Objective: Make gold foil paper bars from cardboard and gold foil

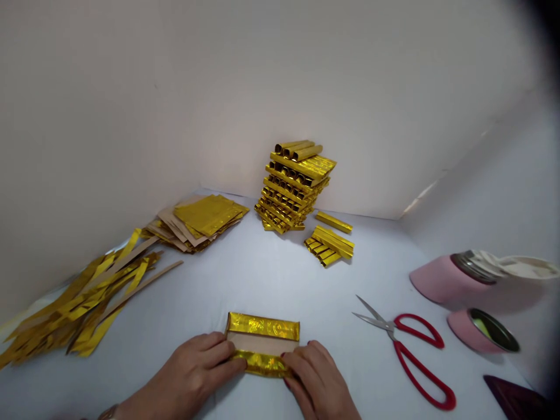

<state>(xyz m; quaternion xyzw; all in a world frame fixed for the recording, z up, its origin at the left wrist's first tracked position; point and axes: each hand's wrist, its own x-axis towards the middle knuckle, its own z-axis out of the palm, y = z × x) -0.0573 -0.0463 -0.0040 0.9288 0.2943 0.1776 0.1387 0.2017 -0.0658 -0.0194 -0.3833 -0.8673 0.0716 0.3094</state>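
Observation:
A sheet of kraft paper backed with gold foil (262, 337) lies flat in front of me, its far edge and near edge both folded over in shiny gold bands. My left hand (196, 361) grips the near folded band at its left end, and my right hand (312, 373) holds its right end. Beyond the sheet stands a tall crisscrossed stack of gold foil tubes (293, 186). Next to it lies a small pile of gold tubes (329, 246). Flat gold foil squares on kraft paper (205, 216) are piled at the back left, and loose gold and kraft strips (83, 303) are spread at the left.
Red-handled scissors (405, 353) lie open to my right. Beyond them are a pink-sided tin with a metal rim (450, 279) and a smaller pink roll (476, 332). A dark purple object (514, 399) sits at the lower right corner. White walls close the back.

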